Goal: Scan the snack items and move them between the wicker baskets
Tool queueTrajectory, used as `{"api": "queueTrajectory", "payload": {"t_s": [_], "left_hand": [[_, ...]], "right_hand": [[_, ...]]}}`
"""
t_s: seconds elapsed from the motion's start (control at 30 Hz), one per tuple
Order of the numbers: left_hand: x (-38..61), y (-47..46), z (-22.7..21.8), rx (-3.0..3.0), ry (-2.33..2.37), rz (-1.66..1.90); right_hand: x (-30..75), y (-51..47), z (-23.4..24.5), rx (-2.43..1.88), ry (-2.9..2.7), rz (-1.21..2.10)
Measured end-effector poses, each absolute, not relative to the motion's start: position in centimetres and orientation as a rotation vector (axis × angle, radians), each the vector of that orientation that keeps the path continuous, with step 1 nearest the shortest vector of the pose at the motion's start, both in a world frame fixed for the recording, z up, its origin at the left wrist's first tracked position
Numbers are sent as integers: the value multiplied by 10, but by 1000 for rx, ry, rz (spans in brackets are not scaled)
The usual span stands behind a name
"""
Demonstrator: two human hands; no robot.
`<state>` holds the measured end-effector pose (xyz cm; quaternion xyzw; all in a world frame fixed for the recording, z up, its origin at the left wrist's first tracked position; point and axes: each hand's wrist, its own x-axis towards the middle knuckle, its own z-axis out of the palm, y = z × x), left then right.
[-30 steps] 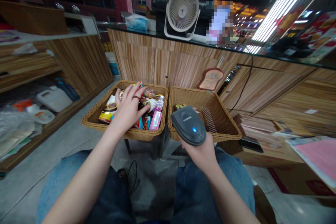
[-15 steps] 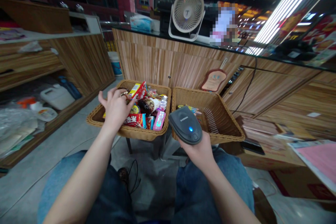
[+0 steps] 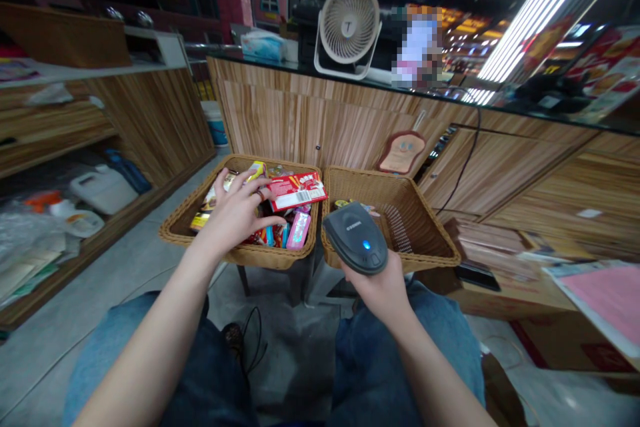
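The left hand (image 3: 235, 213) holds its fingers (image 3: 239, 180) spread open over snacks (image 3: 280, 237) in the left wicker basket (image 3: 240, 255), just beside a red packet (image 3: 296, 191). The right hand (image 3: 377, 287) grips a barcode scanner (image 3: 355, 238) over the right basket (image 3: 415, 213), at lower centre.

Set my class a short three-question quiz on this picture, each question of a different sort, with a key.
1. True or false: the left hand is above the nearly empty basket.
2. What does the right hand hold?
A. A small fan
B. A handheld scanner
C. A box of tissues
3. Fill in the blank: the light on the handheld scanner glows ____.

Key: 1. False; 2. B; 3. blue.
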<state>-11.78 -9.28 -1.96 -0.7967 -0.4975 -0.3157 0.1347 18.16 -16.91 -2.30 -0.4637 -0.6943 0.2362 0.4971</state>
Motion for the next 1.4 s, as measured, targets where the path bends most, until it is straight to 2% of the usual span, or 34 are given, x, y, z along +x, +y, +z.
{"api": "queueTrajectory", "payload": {"t_s": [0.87, 1.17, 1.4], "left_hand": [[-98, -84, -26, -2298, -1560, -801], [-97, -91, -14, -2128, -1366, -1048], [-94, -93, -10, -2134, -1365, -1101]], "right_hand": [[179, -165, -25, -1131, -1775, 550], [179, -164, -25, -1156, -1754, 569], [181, -166, -22, -1179, -1721, 607]]}}
